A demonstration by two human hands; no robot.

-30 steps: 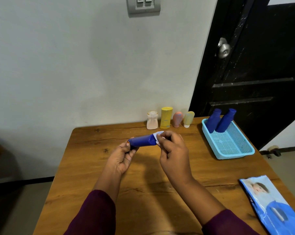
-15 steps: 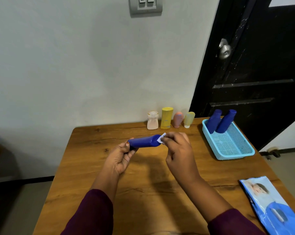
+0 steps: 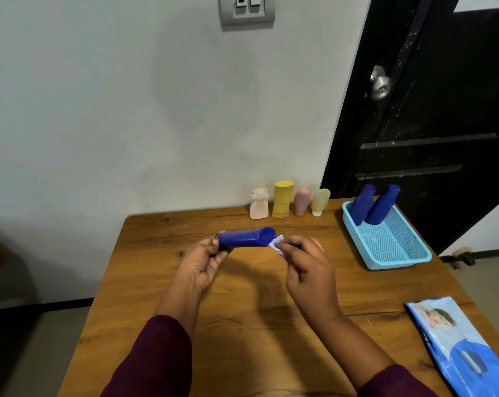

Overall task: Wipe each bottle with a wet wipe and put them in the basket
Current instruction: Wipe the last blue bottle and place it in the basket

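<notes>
My left hand point(image 3: 204, 262) grips the left end of a dark blue bottle point(image 3: 247, 237), held sideways above the wooden table point(image 3: 242, 325). My right hand point(image 3: 305, 265) pinches a small white wet wipe point(image 3: 276, 244) just off the bottle's right end. A light blue mesh basket point(image 3: 397, 253) stands at the right with two dark blue bottles point(image 3: 374, 204) leaning in its far end. Against the wall stand a pale pink bottle point(image 3: 259, 203), a yellow bottle point(image 3: 282, 199), a salmon tube point(image 3: 301, 202) and a pale yellow tube point(image 3: 320, 202).
A blue pack of wet wipes point(image 3: 460, 348) lies at the table's near right edge. A black door point(image 3: 431, 110) with a metal knob point(image 3: 380, 84) stands behind the basket. A switch plate point(image 3: 247, 10) is on the white wall.
My right hand has slid the wipe rightward along the bottle and off its right end. My left hand keeps its grip on the bottle.
</notes>
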